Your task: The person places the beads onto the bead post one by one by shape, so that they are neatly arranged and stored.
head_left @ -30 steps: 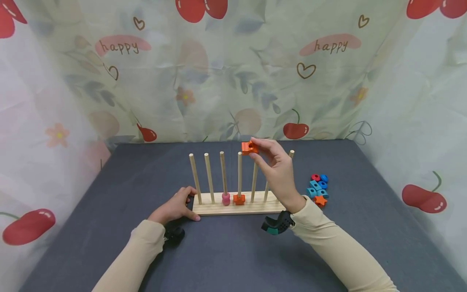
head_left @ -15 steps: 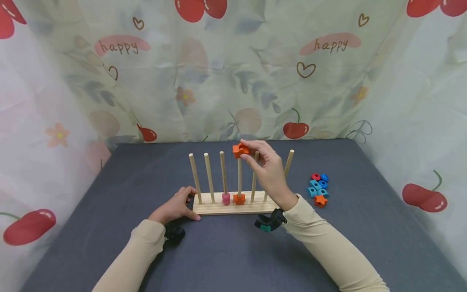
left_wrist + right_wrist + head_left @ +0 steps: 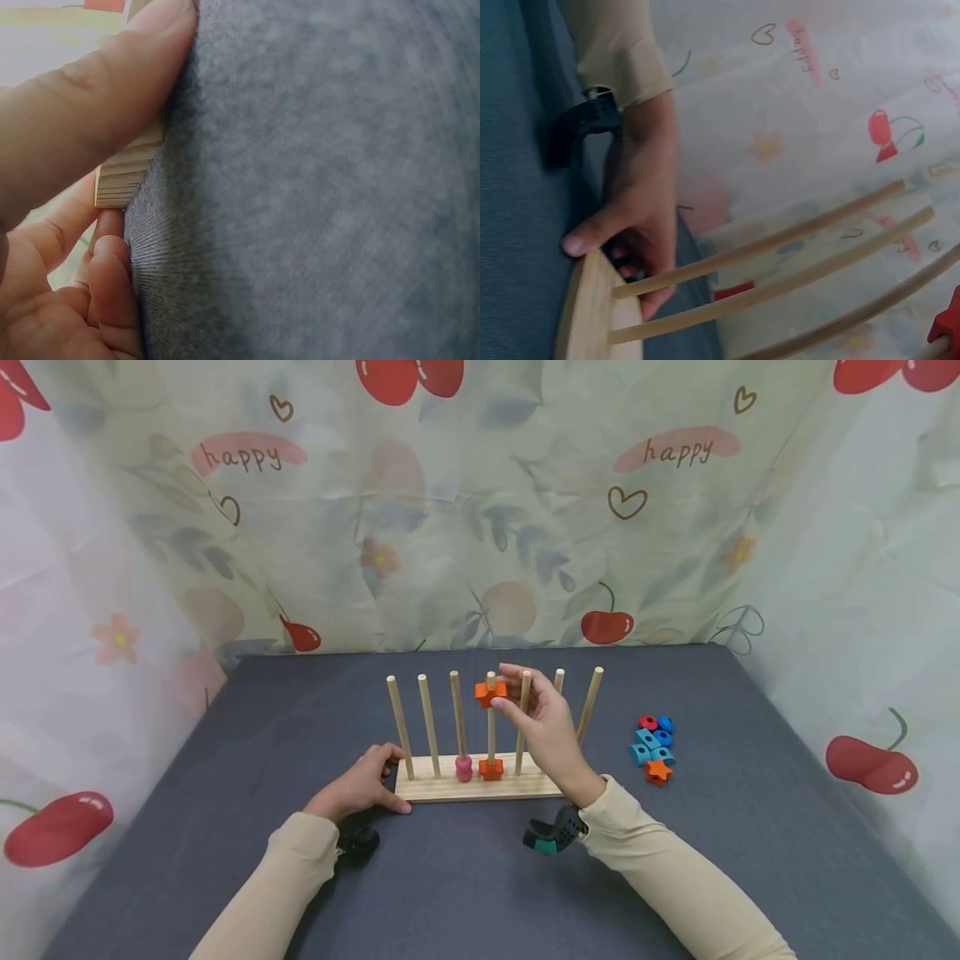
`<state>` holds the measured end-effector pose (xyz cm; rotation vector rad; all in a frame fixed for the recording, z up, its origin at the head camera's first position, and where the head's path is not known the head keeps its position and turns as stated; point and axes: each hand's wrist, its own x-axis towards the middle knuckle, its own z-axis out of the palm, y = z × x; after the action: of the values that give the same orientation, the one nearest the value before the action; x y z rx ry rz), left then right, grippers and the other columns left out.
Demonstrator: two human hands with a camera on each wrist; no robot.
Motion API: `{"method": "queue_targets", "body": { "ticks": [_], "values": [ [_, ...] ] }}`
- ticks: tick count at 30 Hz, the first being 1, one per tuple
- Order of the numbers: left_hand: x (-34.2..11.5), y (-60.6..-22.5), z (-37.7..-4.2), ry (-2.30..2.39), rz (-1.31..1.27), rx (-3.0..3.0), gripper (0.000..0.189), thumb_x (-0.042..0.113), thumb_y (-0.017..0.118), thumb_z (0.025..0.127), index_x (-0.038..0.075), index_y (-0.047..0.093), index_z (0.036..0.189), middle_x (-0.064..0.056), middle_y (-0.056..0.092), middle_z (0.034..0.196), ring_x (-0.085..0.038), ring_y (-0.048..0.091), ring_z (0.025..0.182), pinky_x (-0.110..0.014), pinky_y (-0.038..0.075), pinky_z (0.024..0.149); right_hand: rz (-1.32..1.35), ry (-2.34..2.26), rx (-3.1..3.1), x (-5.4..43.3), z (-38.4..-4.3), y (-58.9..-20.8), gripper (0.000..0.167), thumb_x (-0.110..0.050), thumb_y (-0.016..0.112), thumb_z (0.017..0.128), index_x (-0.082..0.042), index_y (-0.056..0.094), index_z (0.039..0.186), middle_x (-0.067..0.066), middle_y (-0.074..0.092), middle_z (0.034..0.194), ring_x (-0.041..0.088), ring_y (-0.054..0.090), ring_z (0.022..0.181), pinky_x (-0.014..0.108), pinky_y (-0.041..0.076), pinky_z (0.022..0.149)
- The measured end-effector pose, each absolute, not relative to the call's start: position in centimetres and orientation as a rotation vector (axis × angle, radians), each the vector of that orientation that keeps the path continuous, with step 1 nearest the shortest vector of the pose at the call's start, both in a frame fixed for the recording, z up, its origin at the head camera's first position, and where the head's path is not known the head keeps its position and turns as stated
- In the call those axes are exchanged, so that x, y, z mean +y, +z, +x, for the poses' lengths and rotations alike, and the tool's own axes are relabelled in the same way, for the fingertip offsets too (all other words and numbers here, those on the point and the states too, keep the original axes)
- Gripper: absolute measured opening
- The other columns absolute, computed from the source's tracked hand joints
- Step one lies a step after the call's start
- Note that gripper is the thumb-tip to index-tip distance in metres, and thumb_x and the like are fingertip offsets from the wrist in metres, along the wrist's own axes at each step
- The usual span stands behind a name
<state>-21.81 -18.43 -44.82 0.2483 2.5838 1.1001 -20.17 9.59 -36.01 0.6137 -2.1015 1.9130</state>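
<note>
Left hand [image 3: 365, 782] grips wooden base [image 3: 438, 790] end; right hand [image 3: 551, 727] part-spread, thumb at upper orange star [image 3: 487, 695] round peg [image 3: 492, 731], cannot tell if pinched.

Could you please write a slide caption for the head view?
Left hand gripping one end of a wooden stand, right hand beside an orange block threaded high on a peg.

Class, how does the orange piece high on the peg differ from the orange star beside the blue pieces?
The raised piece is threaded on a peg; the star is on none, sitting beside blue pieces.
The raised piece is up above the board, while the star is down on the table.
The right hand is at the raised piece; no hand is at the star.
Both are orange, with pointed corners.
</note>
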Motion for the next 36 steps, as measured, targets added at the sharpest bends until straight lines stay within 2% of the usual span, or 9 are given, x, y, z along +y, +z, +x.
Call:
{"method": "queue_targets", "body": {
  "ticks": [6,15,28,36],
  "values": [
    [-18.4,-45.0,-21.9,1.102,0.241,2.580,0.077,0.014,0.091,0.064,0.001,0.048,0.126,-0.018,0.043,0.123,-0.032,0.043,0.112,-0.049,0.038,0.096,0.520,1.932,-2.211,9.8,-19.9,-38.2,0.041,-0.012,0.066,0.091,-0.006,0.055,0.130,0.013,0.059,0.126,0.024,0.059,0.114,0.026,0.050,0.091],
    [-18.5,-45.3,-22.0,1.113,0.221,2.579,0.077,0.013,0.091,0.063,0.002,0.048,0.126,-0.017,0.043,0.124,-0.032,0.044,0.113,-0.050,0.039,0.097,0.399,1.913,-2.364,10.0,-20.0,-42.3,0.039,-0.013,0.069,0.089,-0.009,0.059,0.126,0.011,0.062,0.123,0.023,0.058,0.116,0.039,0.047,0.096],
    [-18.5,-45.1,-22.0,1.107,0.226,2.581,0.078,0.014,0.091,0.063,0.001,0.048,0.126,-0.018,0.043,0.124,-0.032,0.044,0.112,-0.049,0.038,0.096,0.338,1.928,-2.426,9.7,-20.1,-45.4,0.034,-0.007,0.070,0.087,-0.004,0.061,0.120,0.013,0.063,0.119,0.027,0.060,0.109,0.031,0.050,0.086],
    [-18.4,-45.2,-21.9,1.106,0.218,2.580,0.078,0.015,0.091,0.064,0.002,0.048,0.127,-0.017,0.043,0.124,-0.031,0.043,0.112,-0.048,0.038,0.096,0.357,1.925,-2.421,9.7,-20.0,-45.8,0.035,-0.009,0.071,0.086,-0.004,0.060,0.118,0.012,0.064,0.116,0.026,0.059,0.110,0.040,0.045,0.095]
  ]
}}
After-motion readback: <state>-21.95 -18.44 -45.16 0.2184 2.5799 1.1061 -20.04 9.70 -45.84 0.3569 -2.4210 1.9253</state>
